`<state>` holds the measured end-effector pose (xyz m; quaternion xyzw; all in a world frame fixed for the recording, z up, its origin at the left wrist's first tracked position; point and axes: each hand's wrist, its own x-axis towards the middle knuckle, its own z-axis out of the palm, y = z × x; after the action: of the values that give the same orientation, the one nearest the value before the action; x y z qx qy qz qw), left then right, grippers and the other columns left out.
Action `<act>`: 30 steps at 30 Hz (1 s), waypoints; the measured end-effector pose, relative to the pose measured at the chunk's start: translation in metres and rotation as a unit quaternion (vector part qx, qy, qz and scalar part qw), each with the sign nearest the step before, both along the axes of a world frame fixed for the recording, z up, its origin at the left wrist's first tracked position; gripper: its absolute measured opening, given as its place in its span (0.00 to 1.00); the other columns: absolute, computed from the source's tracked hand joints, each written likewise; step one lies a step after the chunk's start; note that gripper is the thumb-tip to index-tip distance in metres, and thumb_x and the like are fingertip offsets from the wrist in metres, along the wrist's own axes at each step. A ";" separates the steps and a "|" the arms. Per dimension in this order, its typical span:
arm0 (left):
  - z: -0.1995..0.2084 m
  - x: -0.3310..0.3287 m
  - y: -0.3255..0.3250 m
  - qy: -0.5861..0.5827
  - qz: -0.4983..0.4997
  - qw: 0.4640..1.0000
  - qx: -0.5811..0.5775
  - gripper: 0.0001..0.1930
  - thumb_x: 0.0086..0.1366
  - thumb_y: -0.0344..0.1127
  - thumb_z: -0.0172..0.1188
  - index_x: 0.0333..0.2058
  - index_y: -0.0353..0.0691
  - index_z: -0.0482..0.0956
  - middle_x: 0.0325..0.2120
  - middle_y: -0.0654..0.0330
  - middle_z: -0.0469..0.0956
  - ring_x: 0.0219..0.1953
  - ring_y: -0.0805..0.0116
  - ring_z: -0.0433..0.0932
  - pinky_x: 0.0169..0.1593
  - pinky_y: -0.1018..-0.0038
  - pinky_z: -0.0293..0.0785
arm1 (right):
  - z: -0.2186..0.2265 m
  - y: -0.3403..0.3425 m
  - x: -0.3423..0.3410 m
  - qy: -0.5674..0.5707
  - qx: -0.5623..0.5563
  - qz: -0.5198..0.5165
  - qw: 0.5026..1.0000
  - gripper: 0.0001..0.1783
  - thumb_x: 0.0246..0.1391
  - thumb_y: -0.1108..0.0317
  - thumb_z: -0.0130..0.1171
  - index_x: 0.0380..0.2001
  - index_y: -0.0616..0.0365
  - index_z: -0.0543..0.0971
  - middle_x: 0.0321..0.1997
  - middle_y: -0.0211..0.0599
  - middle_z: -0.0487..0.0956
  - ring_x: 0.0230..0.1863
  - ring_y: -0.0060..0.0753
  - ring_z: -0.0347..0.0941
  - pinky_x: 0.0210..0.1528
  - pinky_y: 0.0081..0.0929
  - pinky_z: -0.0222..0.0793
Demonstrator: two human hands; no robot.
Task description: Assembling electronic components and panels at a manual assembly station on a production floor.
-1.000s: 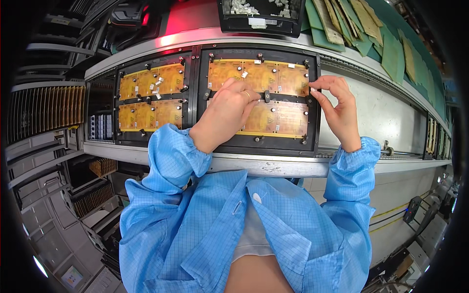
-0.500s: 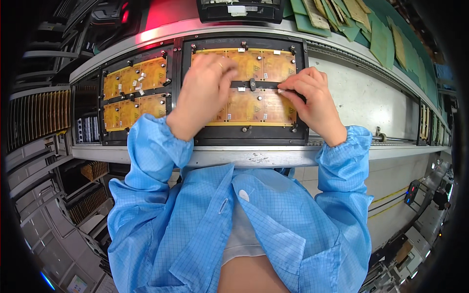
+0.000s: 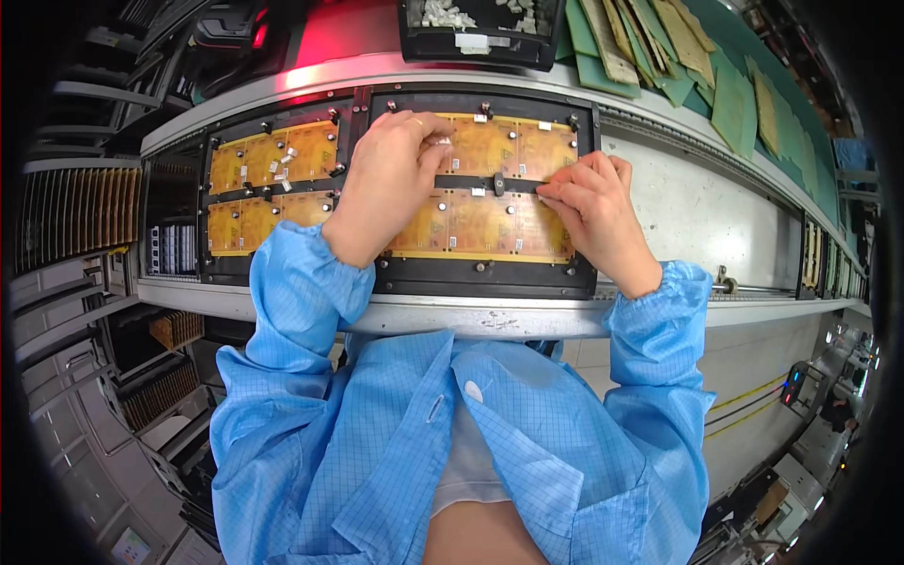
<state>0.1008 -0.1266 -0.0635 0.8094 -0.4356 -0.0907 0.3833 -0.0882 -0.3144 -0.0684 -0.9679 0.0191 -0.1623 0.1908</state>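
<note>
My left hand (image 3: pixel 388 184) is over the upper left part of the right-hand black carrier frame (image 3: pixel 424 278), its fingers curled around small white pieces that look like connectors (image 3: pixel 443 141). My right hand (image 3: pixel 600 207) pinches at the top edge of the lower yellow-brown circuit boards (image 3: pixel 482 226), near the right end. A small white connector shows only partly at its fingertips. Other white connectors stand on the boards' top edges, one (image 3: pixel 478 192) on the lower row and one (image 3: pixel 545 125) at the upper right. My left hand hides part of the upper boards (image 3: pixel 513 151).
A second carrier with boards (image 3: pixel 259 226) stands at the left, loose white connectors (image 3: pixel 282 169) lying on it. Behind the rail is a black bin (image 3: pixel 476 58) of white parts. Green and tan sheets (image 3: pixel 650 47) lie at the back right. Black clamp knobs (image 3: pixel 499 184) stick up.
The view has shifted slightly, showing more of the bin. My left fingers have drawn in closer around the white pieces. My right hand keeps pinching at the same board edge.
</note>
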 end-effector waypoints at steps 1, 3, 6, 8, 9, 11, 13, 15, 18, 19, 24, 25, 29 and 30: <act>0.001 0.001 0.003 -0.003 0.007 1.000 -0.006 0.08 0.60 0.27 0.61 0.38 0.34 0.83 0.31 0.50 0.82 0.41 0.51 0.78 0.47 0.61 0.74 | 0.000 -0.001 0.000 -0.002 -0.002 0.003 1.000 0.08 0.45 0.76 0.68 0.32 0.58 0.85 0.35 0.29 0.80 0.43 0.36 0.71 0.55 0.36 0.59; 0.003 0.006 0.015 -0.021 0.016 1.000 -0.004 0.08 0.61 0.26 0.62 0.39 0.33 0.83 0.32 0.50 0.82 0.37 0.55 0.81 0.43 0.66 0.76 | -0.002 -0.001 0.000 0.001 0.005 0.005 1.000 0.08 0.45 0.76 0.68 0.32 0.57 0.85 0.35 0.29 0.80 0.43 0.36 0.71 0.55 0.36 0.58; 0.003 0.009 0.028 -0.035 0.027 0.999 -0.009 0.08 0.62 0.25 0.63 0.40 0.32 0.83 0.32 0.50 0.82 0.34 0.60 0.83 0.39 0.70 0.78 | 0.001 -0.001 0.003 0.009 0.014 0.001 1.000 0.08 0.45 0.76 0.68 0.32 0.56 0.84 0.35 0.29 0.80 0.44 0.37 0.71 0.56 0.36 0.58; 0.000 0.010 0.036 -0.034 0.031 0.999 -0.017 0.08 0.62 0.25 0.63 0.40 0.32 0.83 0.32 0.50 0.82 0.35 0.60 0.83 0.39 0.70 0.78 | 0.003 0.000 0.002 0.020 0.014 0.001 1.000 0.09 0.45 0.76 0.68 0.33 0.55 0.83 0.35 0.29 0.80 0.45 0.38 0.71 0.56 0.36 0.59; -0.003 0.010 0.038 -0.033 0.028 0.999 -0.022 0.07 0.61 0.25 0.62 0.38 0.33 0.84 0.33 0.50 0.82 0.38 0.55 0.81 0.43 0.66 0.77 | 0.006 -0.002 0.003 0.030 0.010 0.000 1.000 0.10 0.46 0.76 0.67 0.34 0.55 0.83 0.36 0.29 0.80 0.45 0.38 0.71 0.57 0.37 0.59; -0.003 0.009 0.043 -0.034 0.027 0.999 -0.024 0.06 0.60 0.25 0.62 0.36 0.33 0.84 0.33 0.51 0.82 0.41 0.50 0.79 0.47 0.62 0.75 | 0.013 -0.002 0.004 0.053 0.009 0.009 0.999 0.12 0.46 0.75 0.67 0.37 0.54 0.83 0.38 0.31 0.80 0.47 0.39 0.70 0.57 0.37 0.59; -0.004 0.007 0.045 -0.043 0.000 0.999 -0.017 0.05 0.59 0.25 0.62 0.34 0.33 0.83 0.33 0.52 0.81 0.40 0.50 0.78 0.46 0.62 0.75 | 0.021 -0.002 0.006 0.050 0.018 -0.003 0.999 0.13 0.47 0.74 0.67 0.39 0.55 0.82 0.41 0.32 0.79 0.49 0.40 0.69 0.57 0.37 0.59; -0.005 0.006 0.047 -0.051 -0.021 0.998 -0.016 0.05 0.59 0.25 0.63 0.34 0.33 0.83 0.34 0.52 0.81 0.41 0.51 0.77 0.47 0.63 0.74 | 0.029 -0.003 0.014 0.048 0.011 0.009 0.999 0.13 0.47 0.74 0.67 0.39 0.55 0.82 0.41 0.33 0.79 0.49 0.41 0.69 0.57 0.37 0.59; -0.005 0.005 0.051 -0.073 -0.048 0.996 -0.016 0.05 0.57 0.24 0.64 0.34 0.33 0.83 0.35 0.54 0.80 0.43 0.52 0.75 0.48 0.64 0.74 | 0.035 0.001 0.030 0.045 0.006 0.045 0.998 0.13 0.47 0.73 0.67 0.39 0.55 0.82 0.41 0.33 0.78 0.49 0.42 0.69 0.57 0.37 0.59; -0.005 0.004 0.052 -0.088 -0.053 0.995 -0.016 0.06 0.56 0.24 0.64 0.34 0.33 0.83 0.35 0.54 0.80 0.44 0.53 0.74 0.49 0.64 0.74 | 0.036 0.003 0.035 0.045 0.008 0.070 0.996 0.13 0.48 0.73 0.67 0.39 0.55 0.82 0.41 0.33 0.78 0.49 0.42 0.69 0.56 0.37 0.59; -0.007 0.002 0.051 -0.104 -0.062 0.993 -0.013 0.07 0.55 0.23 0.65 0.34 0.33 0.83 0.36 0.56 0.79 0.45 0.54 0.73 0.50 0.65 0.73 | 0.030 0.010 0.057 0.031 -0.020 0.110 0.993 0.11 0.49 0.72 0.66 0.38 0.55 0.82 0.41 0.33 0.78 0.49 0.42 0.69 0.56 0.38 0.60; -0.008 0.002 0.051 -0.102 -0.064 0.993 -0.013 0.07 0.55 0.23 0.65 0.34 0.34 0.83 0.36 0.56 0.79 0.45 0.54 0.72 0.50 0.65 0.73 | 0.030 0.012 0.062 0.029 -0.027 0.119 0.992 0.10 0.49 0.72 0.65 0.38 0.55 0.82 0.41 0.33 0.78 0.49 0.42 0.69 0.56 0.38 0.60; -0.011 0.003 0.052 -0.097 -0.066 0.993 -0.014 0.07 0.55 0.24 0.66 0.34 0.34 0.83 0.36 0.57 0.79 0.44 0.54 0.72 0.50 0.65 0.73 | 0.026 0.021 0.084 0.052 -0.025 0.143 0.988 0.11 0.50 0.72 0.64 0.39 0.55 0.81 0.42 0.34 0.78 0.50 0.41 0.70 0.55 0.37 0.61; -0.012 0.004 0.052 -0.096 -0.064 0.993 -0.017 0.07 0.55 0.24 0.66 0.34 0.33 0.83 0.36 0.57 0.79 0.44 0.54 0.72 0.50 0.65 0.74 | 0.021 0.024 0.089 0.048 -0.030 0.157 0.986 0.11 0.51 0.73 0.64 0.39 0.56 0.81 0.42 0.34 0.78 0.50 0.41 0.70 0.55 0.38 0.62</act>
<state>0.1046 -0.0743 -0.0755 0.7782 -0.5230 -0.0298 0.3464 0.0005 -0.2903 -0.0474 -0.9709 -0.1286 -0.0838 0.1841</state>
